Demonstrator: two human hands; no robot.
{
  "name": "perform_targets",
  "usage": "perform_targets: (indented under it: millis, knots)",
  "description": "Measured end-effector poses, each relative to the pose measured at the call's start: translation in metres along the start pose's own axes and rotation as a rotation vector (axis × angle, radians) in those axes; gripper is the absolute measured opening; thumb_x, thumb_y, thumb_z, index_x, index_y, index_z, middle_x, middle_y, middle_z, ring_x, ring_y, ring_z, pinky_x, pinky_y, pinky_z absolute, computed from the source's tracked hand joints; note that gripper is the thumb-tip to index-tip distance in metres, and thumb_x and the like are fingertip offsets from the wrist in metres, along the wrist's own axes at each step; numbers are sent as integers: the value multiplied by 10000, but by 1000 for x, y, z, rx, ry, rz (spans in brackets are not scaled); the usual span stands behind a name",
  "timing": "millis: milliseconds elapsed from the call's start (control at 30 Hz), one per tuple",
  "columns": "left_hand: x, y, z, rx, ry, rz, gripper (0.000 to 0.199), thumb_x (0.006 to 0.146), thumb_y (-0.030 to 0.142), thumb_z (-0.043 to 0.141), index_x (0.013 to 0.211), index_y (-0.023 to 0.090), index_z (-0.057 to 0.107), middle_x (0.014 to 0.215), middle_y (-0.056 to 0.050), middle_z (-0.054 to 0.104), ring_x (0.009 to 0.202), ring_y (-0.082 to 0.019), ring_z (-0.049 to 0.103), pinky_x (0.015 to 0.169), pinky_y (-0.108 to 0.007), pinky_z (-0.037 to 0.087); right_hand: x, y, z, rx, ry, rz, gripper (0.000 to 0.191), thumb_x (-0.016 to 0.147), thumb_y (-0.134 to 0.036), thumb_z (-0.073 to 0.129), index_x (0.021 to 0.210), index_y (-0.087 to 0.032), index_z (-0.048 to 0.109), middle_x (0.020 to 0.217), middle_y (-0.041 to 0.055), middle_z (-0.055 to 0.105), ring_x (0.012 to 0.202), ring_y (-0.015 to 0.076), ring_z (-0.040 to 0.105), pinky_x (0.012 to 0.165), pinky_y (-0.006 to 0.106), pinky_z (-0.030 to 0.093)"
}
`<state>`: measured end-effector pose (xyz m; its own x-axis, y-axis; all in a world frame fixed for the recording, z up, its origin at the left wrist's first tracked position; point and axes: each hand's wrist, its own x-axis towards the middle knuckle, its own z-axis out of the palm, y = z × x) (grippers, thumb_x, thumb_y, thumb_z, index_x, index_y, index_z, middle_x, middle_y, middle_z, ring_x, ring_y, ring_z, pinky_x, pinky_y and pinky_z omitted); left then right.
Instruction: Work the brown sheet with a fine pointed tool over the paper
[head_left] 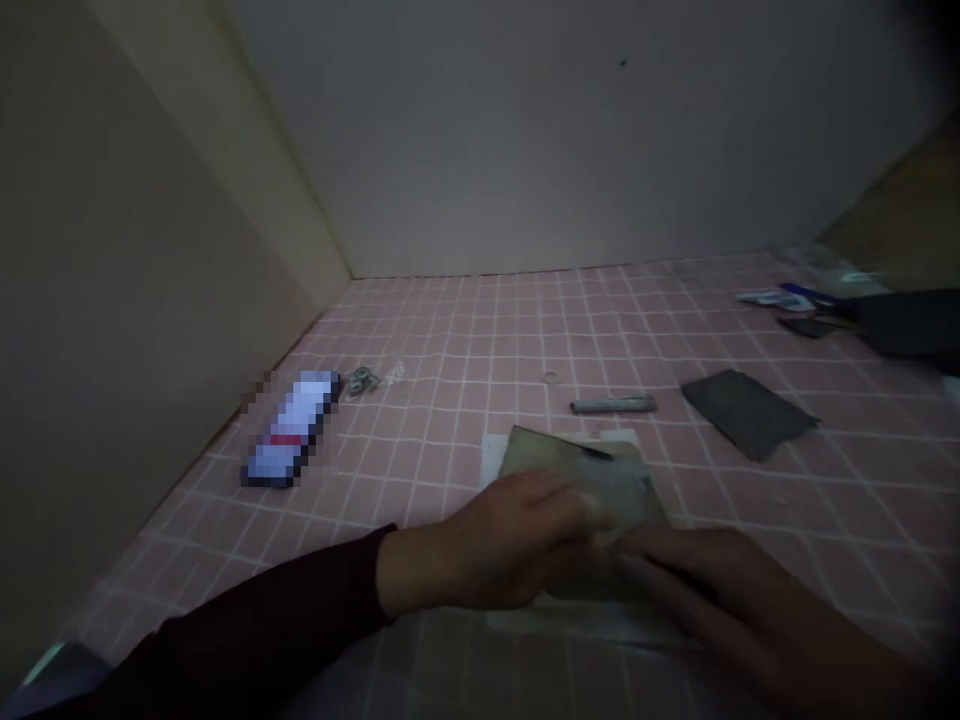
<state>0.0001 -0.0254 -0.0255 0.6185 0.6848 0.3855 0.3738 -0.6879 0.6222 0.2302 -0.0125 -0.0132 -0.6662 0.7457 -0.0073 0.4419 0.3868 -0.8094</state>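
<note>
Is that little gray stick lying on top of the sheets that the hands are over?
No, the gray stick lies on the pink checked cloth, just beyond the sheets.

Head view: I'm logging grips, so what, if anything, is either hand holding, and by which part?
It cannot be told: the left hand and right hand are close together over the greyish sheet, but blur hides whether they grip anything.

On the pink gridded surface (pixel 450 345), a phone (pixel 292 430) is laid left, white paper (pixel 491 456) near, a grey cylinder (pixel 613 404) and dark sheet (pixel 750 412) right.
</note>
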Motion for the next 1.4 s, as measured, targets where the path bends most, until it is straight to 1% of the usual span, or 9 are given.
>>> perform_targets:
  millis: [133, 267, 333, 633, 833, 967, 1133, 1300, 1400]
  knots:
    - [-1, 1, -3, 48, 10, 72, 131, 935, 132, 517, 1045, 166, 580, 953, -69, 675, 872, -193, 622, 804, -336, 496, 5, -5, -7, 358, -358, 167, 369, 1000, -387, 433, 722, -183, 565, 564, -52, 436, 504, 87, 422, 481, 194, 344]
    - [2, 3, -10, -225, -17, -197, 145, 956, 202, 524, 1090, 163, 559, 892, -37, 639, 795, -150, 609, 716, -271, 497, 2, 0, -2, 29, -30, -43, 287, 994, -271, 400, 746, -177, 509, 672, -20, 491, 607, 108, 455, 579, 242, 351]
    - [1, 3, -11, -265, -15, -242, 143, 956, 222, 535, 1081, 160, 565, 861, -24, 621, 769, -138, 601, 703, -259, 491, -1, 1, 2, -127, 22, -104, 210, 964, -198, 400, 791, -172, 516, 728, 1, 531, 634, 118, 469, 598, 259, 347]
    - [-2, 0, -7, -16, -44, -55, 232, 928, 99, 545, 1141, 191, 544, 1007, -46, 636, 920, -161, 601, 804, -279, 488, 7, -4, -13, 427, -364, 160, 324, 989, -318, 443, 705, -174, 505, 581, -65, 378, 526, 80, 379, 497, 205, 301]
    - [1, 3, -13, -318, -74, -296, 114, 976, 218, 512, 1081, 192, 548, 856, -9, 598, 755, -130, 579, 721, -260, 491, -2, 4, 4, -173, 92, -216, 183, 940, -140, 413, 867, -138, 581, 752, 23, 545, 662, 136, 481, 602, 271, 344]
    - [0, 2, -10, -183, -17, -240, 126, 948, 164, 549, 1071, 189, 543, 905, -24, 611, 809, -140, 591, 748, -256, 486, -2, 2, 2, -98, 17, -130, 202, 953, -160, 431, 773, -162, 524, 687, -15, 494, 609, 113, 445, 576, 258, 325]
    - [-4, 0, -9, 5, -52, -92, 258, 927, 76, 544, 1152, 202, 540, 1031, -51, 627, 923, -158, 594, 810, -267, 480, 6, -1, -11, 374, -317, 108, 323, 987, -313, 458, 697, -177, 499, 584, -57, 407, 539, 87, 415, 511, 214, 325]
    - [0, 3, -13, -323, -76, -316, 91, 973, 205, 516, 1058, 193, 545, 843, -2, 565, 748, -122, 555, 692, -241, 472, 0, 5, -1, -53, 33, -125, 213, 964, -194, 431, 794, -149, 551, 735, 7, 525, 665, 122, 468, 616, 265, 352]
    - [1, 4, -12, -366, -66, -350, 87, 976, 224, 512, 1049, 193, 546, 831, 1, 553, 739, -122, 547, 682, -245, 461, -2, 4, 2, -148, 34, -158, 173, 947, -149, 423, 823, -148, 543, 756, 13, 531, 663, 122, 462, 609, 270, 335]
